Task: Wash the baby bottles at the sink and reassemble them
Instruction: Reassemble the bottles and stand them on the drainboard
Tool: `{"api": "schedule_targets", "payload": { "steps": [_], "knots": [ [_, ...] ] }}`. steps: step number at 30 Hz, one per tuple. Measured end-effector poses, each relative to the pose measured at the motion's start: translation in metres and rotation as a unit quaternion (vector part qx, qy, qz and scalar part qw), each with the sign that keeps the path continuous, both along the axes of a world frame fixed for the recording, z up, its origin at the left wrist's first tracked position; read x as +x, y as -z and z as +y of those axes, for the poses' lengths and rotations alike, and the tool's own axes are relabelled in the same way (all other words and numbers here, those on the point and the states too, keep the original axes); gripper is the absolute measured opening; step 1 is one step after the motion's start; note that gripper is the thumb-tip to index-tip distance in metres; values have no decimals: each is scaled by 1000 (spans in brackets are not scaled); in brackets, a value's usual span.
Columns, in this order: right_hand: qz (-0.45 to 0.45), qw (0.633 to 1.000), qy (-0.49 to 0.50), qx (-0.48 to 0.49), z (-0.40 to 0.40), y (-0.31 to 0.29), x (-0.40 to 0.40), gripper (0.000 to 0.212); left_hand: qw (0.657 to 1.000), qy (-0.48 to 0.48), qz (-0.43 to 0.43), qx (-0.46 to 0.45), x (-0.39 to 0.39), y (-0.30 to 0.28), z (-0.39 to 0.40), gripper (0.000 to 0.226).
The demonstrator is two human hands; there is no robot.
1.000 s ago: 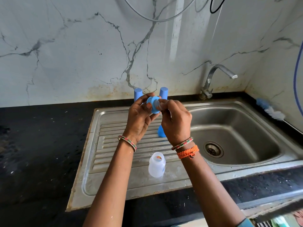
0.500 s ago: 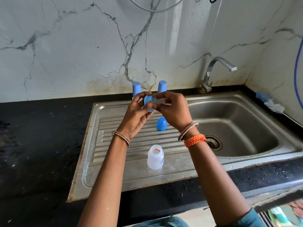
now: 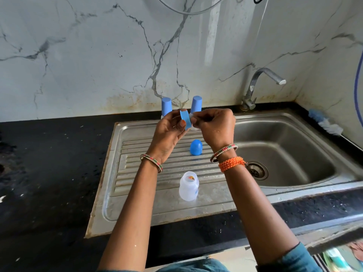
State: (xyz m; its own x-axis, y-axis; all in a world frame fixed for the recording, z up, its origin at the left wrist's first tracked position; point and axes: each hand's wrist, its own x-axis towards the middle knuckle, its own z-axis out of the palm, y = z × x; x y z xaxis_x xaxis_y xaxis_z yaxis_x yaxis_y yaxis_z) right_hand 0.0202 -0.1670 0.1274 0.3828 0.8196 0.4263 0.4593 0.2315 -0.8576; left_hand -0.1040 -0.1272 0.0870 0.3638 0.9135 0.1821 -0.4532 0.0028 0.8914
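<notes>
My left hand grips a blue screw ring by its rim, held above the draining board. My right hand pinches a clear teat that pokes through the ring; most of the teat is hidden by my fingers. An open, empty translucent bottle stands upright on the draining board below my wrists. A blue dome cap stands on the board between my hands and the bottle. Two capped bottles stand at the back edge.
The steel basin with its drain lies to the right, with the tap behind it, shut off. A blue-and-white bottle brush rests on the right rim. Black counter surrounds the sink.
My hands have turned the ring so it now faces edge-on, and my right hand has rotated and shifted right, drawing the teat through the ring. The bottle and dome cap have stayed put.
</notes>
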Motion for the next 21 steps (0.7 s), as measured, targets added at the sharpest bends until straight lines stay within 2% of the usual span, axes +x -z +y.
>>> {"api": "schedule_targets", "payload": {
  "steps": [2,4,7,10,12,15,19,21],
  "knots": [
    [2,1000,2,7,0,-3,0,13,1000,4,-18,2,2,-2,1,83],
    [-20,1000,-20,-11,0,-4,3,15,998,43,-40,-5,-1,0,4,78],
    [-24,993,-98,-68,0,-4,13,20,994,92,-54,-21,-8,4,5,61],
    [-19,983,-165,-75,0,-2,17,28,996,78,-37,-38,-8,5,5,38],
    [-60,984,-158,-49,1,0,18,32,996,74,-29,-43,-6,6,6,30],
    [-88,985,-141,-40,5,1,23,30,994,97,-23,-35,-5,8,5,31],
    [-49,969,-196,-141,14,-5,35,22,994,93,-19,-61,0,13,2,30],
    [-73,953,-225,-191,17,-3,38,24,992,83,-13,-99,4,17,1,25]
  ]
}}
